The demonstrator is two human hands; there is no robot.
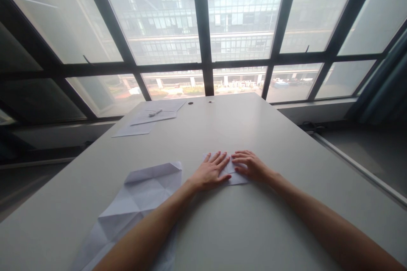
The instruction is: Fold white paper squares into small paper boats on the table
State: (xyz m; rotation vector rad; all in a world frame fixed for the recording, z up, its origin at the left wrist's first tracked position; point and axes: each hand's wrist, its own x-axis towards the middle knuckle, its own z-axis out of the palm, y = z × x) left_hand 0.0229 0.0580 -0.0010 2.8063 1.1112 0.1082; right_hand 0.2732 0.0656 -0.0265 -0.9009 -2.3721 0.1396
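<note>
A small piece of folded white paper [238,179] lies on the white table, partly covered by both hands. My left hand [210,173] rests flat across its left side with the fingers spread. From the right, my right hand [253,167] touches the paper with its fingertips. Its fingers are slightly bent, and the thumb stands apart from them. Fold lines and a layered flap show between the two hands. A larger creased white sheet [127,201] lies on the left, partly hidden under my left forearm.
Flat white sheets [140,129] lie at the table's back left, with a small pale object [155,113] on top. Two round cable holes, one being the left hole [190,103], sit near the far edge. Tall windows [238,12] stand behind the table [216,131].
</note>
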